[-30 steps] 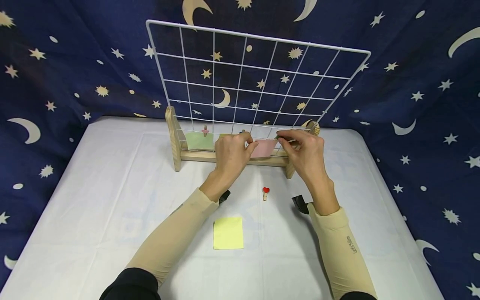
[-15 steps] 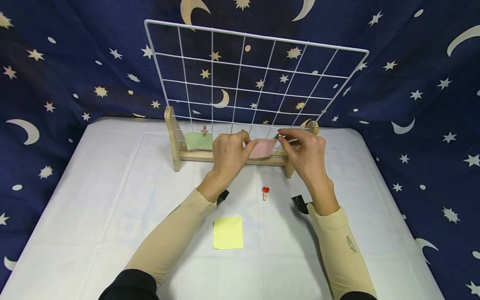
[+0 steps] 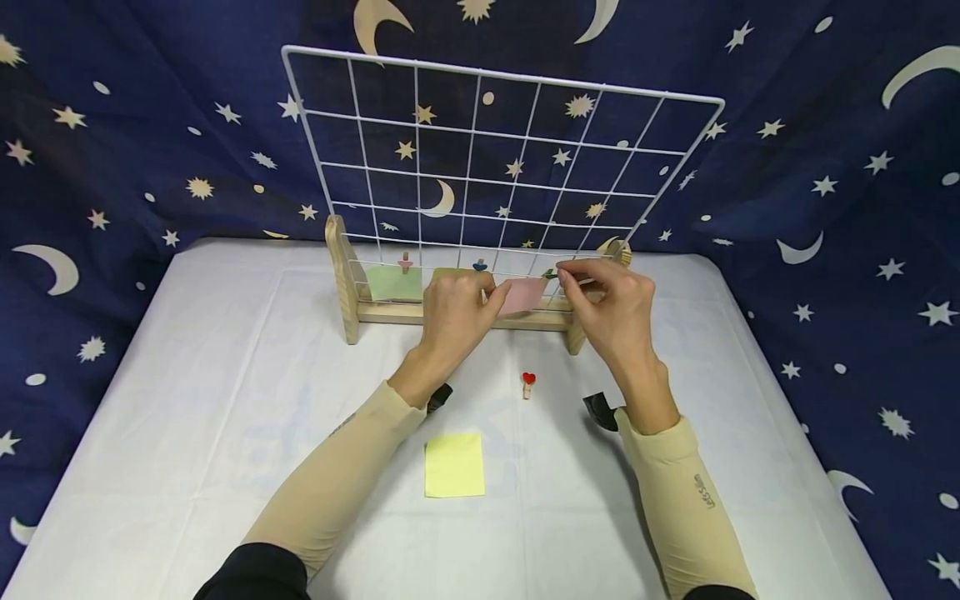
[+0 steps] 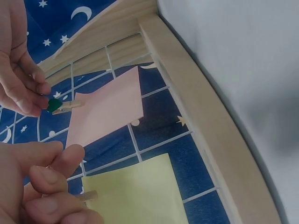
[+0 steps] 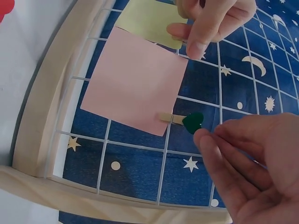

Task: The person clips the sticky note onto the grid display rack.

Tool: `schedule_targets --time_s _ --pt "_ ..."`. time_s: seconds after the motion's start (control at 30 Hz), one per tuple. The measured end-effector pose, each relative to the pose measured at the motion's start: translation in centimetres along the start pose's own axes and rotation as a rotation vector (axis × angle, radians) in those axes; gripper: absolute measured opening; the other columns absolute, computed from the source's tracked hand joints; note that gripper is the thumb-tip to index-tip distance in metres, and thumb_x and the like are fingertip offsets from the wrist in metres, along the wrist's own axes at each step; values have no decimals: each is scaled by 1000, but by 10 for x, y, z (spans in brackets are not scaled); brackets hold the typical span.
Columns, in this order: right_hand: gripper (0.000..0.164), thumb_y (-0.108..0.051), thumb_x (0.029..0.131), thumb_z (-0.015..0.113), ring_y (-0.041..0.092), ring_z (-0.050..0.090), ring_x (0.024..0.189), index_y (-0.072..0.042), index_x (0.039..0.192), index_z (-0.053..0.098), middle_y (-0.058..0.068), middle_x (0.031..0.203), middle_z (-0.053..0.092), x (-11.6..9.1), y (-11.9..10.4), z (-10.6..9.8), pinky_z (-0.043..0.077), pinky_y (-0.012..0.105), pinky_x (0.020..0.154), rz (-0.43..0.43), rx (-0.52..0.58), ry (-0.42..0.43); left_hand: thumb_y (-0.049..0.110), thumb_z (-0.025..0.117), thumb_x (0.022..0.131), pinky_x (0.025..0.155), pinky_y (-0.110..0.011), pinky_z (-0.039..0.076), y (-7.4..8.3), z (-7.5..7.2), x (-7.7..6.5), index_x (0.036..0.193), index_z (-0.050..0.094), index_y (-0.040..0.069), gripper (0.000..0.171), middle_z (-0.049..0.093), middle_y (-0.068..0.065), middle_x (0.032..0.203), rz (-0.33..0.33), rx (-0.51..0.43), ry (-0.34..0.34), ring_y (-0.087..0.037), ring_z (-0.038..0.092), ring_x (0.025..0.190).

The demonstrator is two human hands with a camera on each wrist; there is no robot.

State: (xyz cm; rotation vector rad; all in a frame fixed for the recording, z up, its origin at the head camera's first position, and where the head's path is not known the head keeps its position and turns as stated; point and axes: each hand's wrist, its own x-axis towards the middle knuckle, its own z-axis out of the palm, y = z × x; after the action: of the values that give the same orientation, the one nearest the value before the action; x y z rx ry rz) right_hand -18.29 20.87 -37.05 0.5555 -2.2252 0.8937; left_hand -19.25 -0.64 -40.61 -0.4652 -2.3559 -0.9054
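A pink paper square [image 5: 135, 81] hangs on the white wire grid [image 3: 474, 132], with a wooden clothespin with a green heart [image 5: 191, 122] biting its corner. My right hand [image 3: 617, 304] has its thumb and index fingertips right at the heart's edge; the whole heart shows uncovered. My left hand [image 3: 459, 312] hovers at the pink square's other upper corner, fingers loosely curled and nothing pinched. Beside it, a yellow-green paper square [image 4: 138, 191] is fixed by a clothespin with a blue top [image 3: 480, 265]. Further left, a green paper square [image 3: 393, 283] hangs from a clothespin with a pink top [image 3: 406, 263].
A wooden stand [image 3: 390, 312] holds the grid upright. On the white-covered table [image 3: 210, 400] lie a clothespin with a red heart [image 3: 528, 385] and a yellow paper square [image 3: 454, 465]. A dark blue star-patterned cloth [image 3: 832, 275] hangs behind.
My right hand has drawn slightly right, off the green-heart clothespin, which shows more. My left fingers have dropped a little, uncovering the blue-topped clothespin. The head view has shifted slightly.
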Motion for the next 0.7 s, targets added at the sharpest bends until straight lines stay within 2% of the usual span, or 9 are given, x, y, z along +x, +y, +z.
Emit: schedule_targets --time_s 0.27,0.37,0.57,0.7 --pt "8 -6 95 76 27 76 70 -3 99 83 11 86 79 -4 -6 -1 51 7 72 -11 -7 17 22 78 95 49 -29 31 -10 -4 -8 70 75 9 28 49 2 49 -10 -64 -56 -14 44 47" --pt "8 -7 95 77 26 76 70 -4 99 83 10 86 79 -8 -7 -1 53 10 71 -5 -4 17 21 78 95 49 -28 29 -12 -5 -10 71 74 9 27 47 2 48 -5 -71 -52 -13 41 46" --pt "6 -8 94 78 24 76 69 -5 95 82 9 84 79 -25 -1 -1 51 8 70 20 -5 -42 21 77 95 49 -29 30 -16 -6 -15 71 75 10 27 49 2 48 6 -84 -64 -13 40 47" --pt "6 -9 95 77 23 75 69 -5 95 82 8 84 79 -37 5 -4 55 15 66 23 -43 -83 23 78 95 50 -29 32 -22 -5 -23 70 75 12 28 48 4 49 3 -74 -93 -12 42 47"
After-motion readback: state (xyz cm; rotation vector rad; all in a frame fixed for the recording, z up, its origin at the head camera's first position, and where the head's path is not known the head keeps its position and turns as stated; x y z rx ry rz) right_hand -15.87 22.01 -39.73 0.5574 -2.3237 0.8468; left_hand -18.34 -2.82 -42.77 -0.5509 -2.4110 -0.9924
